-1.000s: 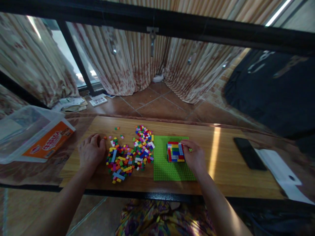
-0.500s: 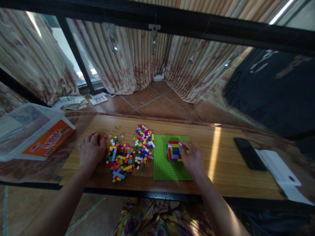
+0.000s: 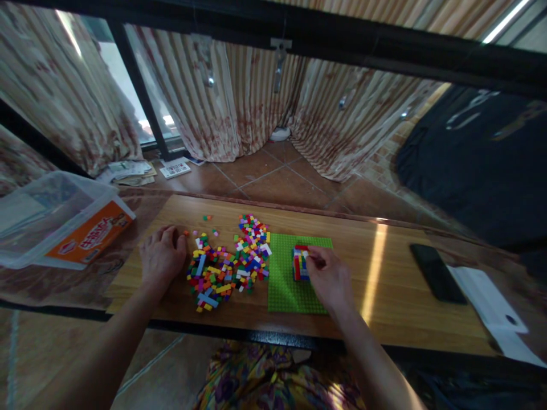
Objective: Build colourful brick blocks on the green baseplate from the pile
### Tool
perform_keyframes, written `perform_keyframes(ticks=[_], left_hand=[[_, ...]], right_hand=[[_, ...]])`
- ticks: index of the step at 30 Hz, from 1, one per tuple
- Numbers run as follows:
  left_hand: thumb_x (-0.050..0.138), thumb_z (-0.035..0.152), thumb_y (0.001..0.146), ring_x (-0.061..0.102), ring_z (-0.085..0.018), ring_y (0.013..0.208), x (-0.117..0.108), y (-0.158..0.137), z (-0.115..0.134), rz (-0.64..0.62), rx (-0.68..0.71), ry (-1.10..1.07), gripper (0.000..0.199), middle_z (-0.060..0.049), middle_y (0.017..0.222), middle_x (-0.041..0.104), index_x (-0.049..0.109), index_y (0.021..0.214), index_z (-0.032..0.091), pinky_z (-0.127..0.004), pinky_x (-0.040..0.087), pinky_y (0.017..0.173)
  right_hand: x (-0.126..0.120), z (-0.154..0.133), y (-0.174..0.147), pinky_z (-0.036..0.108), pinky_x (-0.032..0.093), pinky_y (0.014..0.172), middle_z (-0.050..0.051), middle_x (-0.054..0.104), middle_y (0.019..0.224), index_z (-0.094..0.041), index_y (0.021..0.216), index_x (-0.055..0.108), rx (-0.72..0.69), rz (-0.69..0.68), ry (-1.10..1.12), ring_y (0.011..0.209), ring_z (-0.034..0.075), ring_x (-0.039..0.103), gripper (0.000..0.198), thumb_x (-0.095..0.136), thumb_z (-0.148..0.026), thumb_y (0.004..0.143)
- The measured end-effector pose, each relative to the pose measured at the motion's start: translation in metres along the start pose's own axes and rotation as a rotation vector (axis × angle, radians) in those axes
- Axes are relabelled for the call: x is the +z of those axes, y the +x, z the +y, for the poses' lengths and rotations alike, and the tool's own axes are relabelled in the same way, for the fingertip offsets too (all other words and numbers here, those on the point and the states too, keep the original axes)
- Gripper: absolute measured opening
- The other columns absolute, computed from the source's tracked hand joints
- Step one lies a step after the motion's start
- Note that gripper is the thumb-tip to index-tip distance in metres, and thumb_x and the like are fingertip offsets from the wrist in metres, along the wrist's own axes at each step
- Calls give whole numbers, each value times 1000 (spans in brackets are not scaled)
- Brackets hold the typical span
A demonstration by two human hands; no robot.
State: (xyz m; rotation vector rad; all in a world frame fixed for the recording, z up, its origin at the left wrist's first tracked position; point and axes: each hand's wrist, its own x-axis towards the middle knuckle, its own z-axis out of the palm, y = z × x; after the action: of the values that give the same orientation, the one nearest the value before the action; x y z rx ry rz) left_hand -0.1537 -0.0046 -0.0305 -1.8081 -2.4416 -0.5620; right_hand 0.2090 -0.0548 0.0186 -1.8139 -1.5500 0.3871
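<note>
My left hand (image 3: 163, 256) lies palm down on the wooden table, fingers loosely spread, just left of a heap of small coloured toy bricks (image 3: 222, 270). It holds nothing that I can see. A green studded baseplate (image 3: 280, 296) lies right of the heap. On it stands a small block built of red, blue, white and yellow bricks (image 3: 297, 267). Thumb and fingers of my right hand (image 3: 331, 279) are pinched together over the right part of this block, covering much of its top. Whatever lies between these fingertips is too small or hidden to make out.
A clear plastic tub with an orange label (image 3: 92, 236) stands at the left. A dark phone (image 3: 438, 273) and a white flat box (image 3: 489, 299) lie at the right. A few loose bricks (image 3: 207, 217) sit behind the heap. A dark bar crosses above.
My right hand has shifted left over the brick block and now hides more of its top. My left hand stays on the table. The whole view has moved slightly.
</note>
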Motion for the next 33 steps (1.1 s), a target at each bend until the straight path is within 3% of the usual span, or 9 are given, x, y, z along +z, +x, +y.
perform_keyframes(ticks=[8, 23, 33], left_hand=[[41, 37, 92, 52, -34, 126, 3, -1, -1, 31, 0, -27, 44, -16, 134, 59, 60, 125, 15, -48, 37, 107], [43, 36, 92, 53, -34, 124, 0, -4, 3, 31, -12, -17, 43, -15, 135, 60, 60, 126, 15, -48, 38, 105], [43, 36, 93, 50, -33, 127, 1, -4, 2, 9, -33, -36, 43, -14, 137, 58, 60, 127, 17, -47, 35, 108]], right_hand=[[20, -6, 2, 33, 51, 74, 10, 72, 90, -15, 97, 72, 21, -48, 10, 75, 20, 67, 29, 53, -31, 82], [21, -13, 7, 32, 43, 70, 7, 70, 80, -16, 93, 72, 23, -43, -215, 70, 19, 62, 27, 51, -29, 82], [20, -8, 10, 32, 46, 72, 8, 71, 83, -16, 91, 72, 13, -67, -143, 73, 19, 64, 27, 53, -33, 83]])
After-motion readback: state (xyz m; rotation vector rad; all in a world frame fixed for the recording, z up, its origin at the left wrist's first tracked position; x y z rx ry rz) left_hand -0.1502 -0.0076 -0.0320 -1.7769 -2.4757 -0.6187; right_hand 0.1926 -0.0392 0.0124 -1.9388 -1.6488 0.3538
